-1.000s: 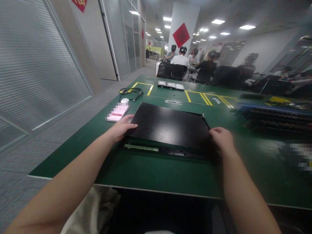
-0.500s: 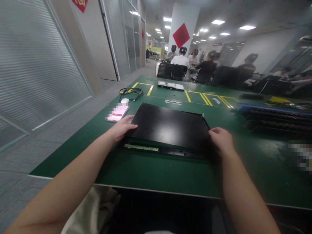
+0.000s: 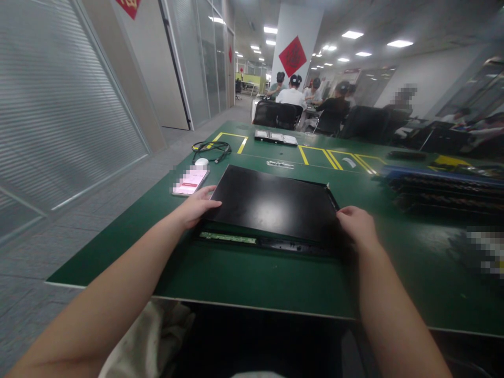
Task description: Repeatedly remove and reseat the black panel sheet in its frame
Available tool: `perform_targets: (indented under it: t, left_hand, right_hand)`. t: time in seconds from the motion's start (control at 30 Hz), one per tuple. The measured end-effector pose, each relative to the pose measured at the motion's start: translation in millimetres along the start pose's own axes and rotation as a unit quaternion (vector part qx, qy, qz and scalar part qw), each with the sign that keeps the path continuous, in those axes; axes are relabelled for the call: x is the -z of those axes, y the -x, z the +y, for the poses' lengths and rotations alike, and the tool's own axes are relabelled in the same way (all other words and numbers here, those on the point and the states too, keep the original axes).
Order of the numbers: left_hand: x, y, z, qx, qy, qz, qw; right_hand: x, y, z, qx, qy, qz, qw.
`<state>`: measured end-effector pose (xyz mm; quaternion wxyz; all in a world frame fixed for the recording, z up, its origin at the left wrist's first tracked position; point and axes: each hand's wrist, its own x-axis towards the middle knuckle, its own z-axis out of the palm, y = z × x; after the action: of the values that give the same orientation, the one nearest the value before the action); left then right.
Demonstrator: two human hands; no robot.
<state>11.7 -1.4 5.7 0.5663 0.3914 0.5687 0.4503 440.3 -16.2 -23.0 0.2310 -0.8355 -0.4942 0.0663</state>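
Observation:
A flat black display panel (image 3: 271,202) lies tilted over a black frame on the green table. My left hand (image 3: 199,205) grips the panel's left edge, thumb on top and fingers at the side. At the right edge, my right hand (image 3: 356,223) is closed with thumb and fingers pinched on the panel's side; its fingertips are partly hidden. Below the panel's near edge shows the black frame (image 3: 299,245), with a narrow green circuit board (image 3: 228,238) along its left part.
Left of the panel lie a phone (image 3: 191,180), a white mouse (image 3: 201,162) and a coiled black cable (image 3: 212,149). Several silver-topped parts (image 3: 275,137) sit at the back. A stack of dark panels (image 3: 444,191) stands on the right. Several people sit beyond the table.

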Motion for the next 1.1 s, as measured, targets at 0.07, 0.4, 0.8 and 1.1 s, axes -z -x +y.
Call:
perform_targets:
  t: [0.07, 0.4, 0.8, 1.1]
  left_hand:
    - [0.9, -0.7, -0.8, -0.002, -0.001, 0.001, 1.0]
    - [3.7, -5.2, -4.0, -0.009, 0.01, -0.005, 1.0]
    - [1.5, -1.9, -1.9, -0.008, 0.004, -0.01, 1.0]
    - [5.2, -5.9, -4.8, -0.003, 0.008, -0.009, 1.0]
  right_hand:
    - [0.3, -0.3, -0.1, -0.002, -0.001, -0.001, 1.0]
    - [-0.4, -2.6, 1.8, -0.002, -0.011, 0.002, 1.0]
    - [-0.8, -2.9, 2.1, -0.004, -0.022, 0.006, 1.0]
    - [-2.2, -4.5, 4.9, 0.003, -0.022, 0.021, 1.0]
